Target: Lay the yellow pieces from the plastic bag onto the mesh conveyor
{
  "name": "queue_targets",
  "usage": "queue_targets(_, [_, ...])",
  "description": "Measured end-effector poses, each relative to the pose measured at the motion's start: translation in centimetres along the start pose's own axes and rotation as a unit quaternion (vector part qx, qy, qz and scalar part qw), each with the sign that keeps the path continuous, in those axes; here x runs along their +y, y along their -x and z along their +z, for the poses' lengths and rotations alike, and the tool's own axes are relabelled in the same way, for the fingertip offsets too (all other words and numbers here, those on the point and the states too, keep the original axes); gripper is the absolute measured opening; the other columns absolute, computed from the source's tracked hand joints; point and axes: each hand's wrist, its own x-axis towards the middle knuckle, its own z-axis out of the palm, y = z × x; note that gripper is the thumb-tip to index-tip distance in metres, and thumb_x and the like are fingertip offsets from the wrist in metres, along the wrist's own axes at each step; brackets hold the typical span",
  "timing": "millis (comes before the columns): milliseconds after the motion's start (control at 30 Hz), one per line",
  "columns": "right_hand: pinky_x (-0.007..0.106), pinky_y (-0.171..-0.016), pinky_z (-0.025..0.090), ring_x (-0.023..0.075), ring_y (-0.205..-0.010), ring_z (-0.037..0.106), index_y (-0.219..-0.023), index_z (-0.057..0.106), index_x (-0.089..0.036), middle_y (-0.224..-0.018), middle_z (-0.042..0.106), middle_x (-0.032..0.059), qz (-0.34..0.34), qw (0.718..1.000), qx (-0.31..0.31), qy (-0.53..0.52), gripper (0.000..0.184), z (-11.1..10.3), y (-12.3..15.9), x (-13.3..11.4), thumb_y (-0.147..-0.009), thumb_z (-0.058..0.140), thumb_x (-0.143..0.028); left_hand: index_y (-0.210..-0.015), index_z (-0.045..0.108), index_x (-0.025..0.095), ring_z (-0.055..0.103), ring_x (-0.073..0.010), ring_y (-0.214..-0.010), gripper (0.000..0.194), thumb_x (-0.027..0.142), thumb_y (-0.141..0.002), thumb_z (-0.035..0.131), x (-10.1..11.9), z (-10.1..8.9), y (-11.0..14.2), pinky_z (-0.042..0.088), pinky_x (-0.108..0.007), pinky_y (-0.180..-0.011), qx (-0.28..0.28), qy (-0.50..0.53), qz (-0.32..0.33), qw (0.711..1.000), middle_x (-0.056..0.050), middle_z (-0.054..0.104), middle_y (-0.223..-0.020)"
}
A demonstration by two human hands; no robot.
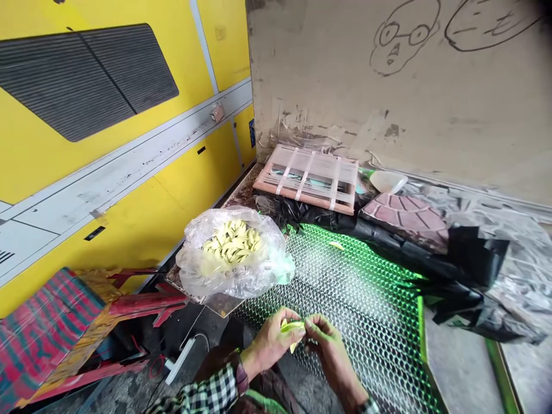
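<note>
My left hand (269,340) and my right hand (328,342) meet at the bottom centre, both pinching a small pale yellow leaf-shaped piece (292,328) between their fingertips. They hover over the near edge of a sheet of bubble wrap (345,287) lit green from below. A clear plastic bag (230,253) full of several more pale yellow pieces sits up and to the left of my hands. One loose yellow piece (336,245) lies on the bubble wrap further back.
A taped flat pink-and-white bundle (310,178), a brown ribbed round piece (403,218) and crumpled black plastic (452,259) lie behind the bubble wrap. A cardboard wall (388,86) with drawn faces stands at the back. A yellow machine panel (107,144) is left, a striped cloth (38,328) lower left.
</note>
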Motion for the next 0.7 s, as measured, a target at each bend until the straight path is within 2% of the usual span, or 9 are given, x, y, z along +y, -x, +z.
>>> queue_targets(133, [0.025,-0.052,0.041,0.0150,-0.059,0.053,-0.077,0.058,-0.021,-0.068,0.059,-0.0004,-0.017,0.999,0.048,0.008,0.051,-0.8,-0.5,0.8,-0.069,0.085,-0.064,-0.104,0.059,0.015,0.054,-0.0125,-0.066,0.050,0.058,-0.084,0.074,-2.5,0.4,-0.6,0.041,-0.025,-0.062,0.018,0.078,-0.007,0.997,-0.001,0.063,-0.078])
queue_targets(233, [0.027,-0.048,0.036,0.0158,-0.054,0.048,-0.080,0.058,-0.023,-0.064,0.058,-0.0004,-0.078,0.984,0.105,0.124,0.049,-2.3,-1.5,0.5,-0.078,0.073,-0.070,-0.099,0.058,0.016,0.052,-0.0120,-0.061,0.051,0.062,-0.083,0.073,-3.6,0.2,-0.9,0.038,-0.025,-0.059,0.061,0.085,-0.021,0.994,0.001,0.060,-0.071])
queue_targets(333, [0.031,-0.051,0.037,0.0208,-0.058,0.052,-0.083,0.061,-0.024,-0.071,0.065,0.0050,-0.154,0.927,0.168,0.299,0.050,-3.4,-2.2,-0.8,-0.083,0.059,-0.074,-0.094,0.057,0.017,0.050,-0.0114,-0.059,0.051,0.065,-0.083,0.070,-3.6,0.1,-0.7,0.035,-0.024,-0.057,0.082,0.074,-0.029,0.993,0.002,0.059,-0.069])
queue_targets(400, [0.033,-0.055,0.038,0.0235,-0.064,0.056,-0.087,0.064,-0.024,-0.081,0.069,0.0084,-0.197,0.889,0.202,0.361,0.054,-3.5,-2.0,-1.7,-0.083,0.054,-0.076,-0.092,0.056,0.018,0.049,-0.0114,-0.059,0.050,0.066,-0.084,0.069,-3.0,0.3,-0.4,0.036,-0.025,-0.057,0.080,0.072,-0.020,0.994,0.002,0.059,-0.069])
queue_targets(433, [0.033,-0.056,0.039,0.0235,-0.065,0.057,-0.089,0.065,-0.024,-0.082,0.069,0.0084,-0.201,0.889,0.189,0.364,0.055,-3.3,-1.7,-1.9,-0.083,0.053,-0.077,-0.090,0.056,0.018,0.049,-0.0115,-0.060,0.049,0.065,-0.085,0.068,-2.6,0.5,-0.2,0.036,-0.025,-0.058,0.073,0.070,-0.013,0.995,0.002,0.058,-0.069])
queue_targets(467, [0.032,-0.056,0.039,0.0226,-0.065,0.056,-0.089,0.065,-0.024,-0.081,0.068,0.0071,-0.189,0.905,0.150,0.350,0.056,-3.0,-1.4,-2.0,-0.085,0.054,-0.078,-0.090,0.056,0.018,0.049,-0.0116,-0.060,0.048,0.063,-0.086,0.068,-2.2,0.7,-0.1,0.037,-0.025,-0.058,0.063,0.066,-0.006,0.996,0.002,0.058,-0.069])
queue_targets(533, [0.030,-0.054,0.038,0.0191,-0.061,0.054,-0.086,0.065,-0.023,-0.075,0.064,0.0033,-0.135,0.947,0.027,0.289,0.054,-2.3,-0.5,-1.8,-0.085,0.059,-0.077,-0.089,0.056,0.018,0.048,-0.0113,-0.061,0.044,0.059,-0.086,0.070,-1.4,1.2,0.2,0.036,-0.025,-0.058,0.040,0.046,0.004,0.998,0.003,0.056,-0.069])
queue_targets(600, [0.027,-0.050,0.034,0.0152,-0.056,0.049,-0.080,0.062,-0.022,-0.067,0.058,-0.0001,-0.082,0.971,-0.057,0.219,0.054,-1.8,0.2,-1.2,-0.082,0.067,-0.075,-0.090,0.057,0.017,0.046,-0.0108,-0.061,0.042,0.055,-0.085,0.074,-1.0,1.5,0.4,0.034,-0.024,-0.056,0.023,0.022,0.009,0.999,0.003,0.055,-0.069])
queue_targets(700, [0.025,-0.047,0.032,0.0123,-0.050,0.043,-0.075,0.057,-0.021,-0.059,0.051,-0.0033,-0.052,0.983,-0.059,0.168,0.056,-1.8,0.4,-0.4,-0.076,0.076,-0.073,-0.094,0.057,0.017,0.048,-0.0108,-0.062,0.042,0.052,-0.083,0.077,-1.3,1.7,0.4,0.034,-0.024,-0.057,0.000,0.031,0.006,0.999,0.003,0.058,-0.072])
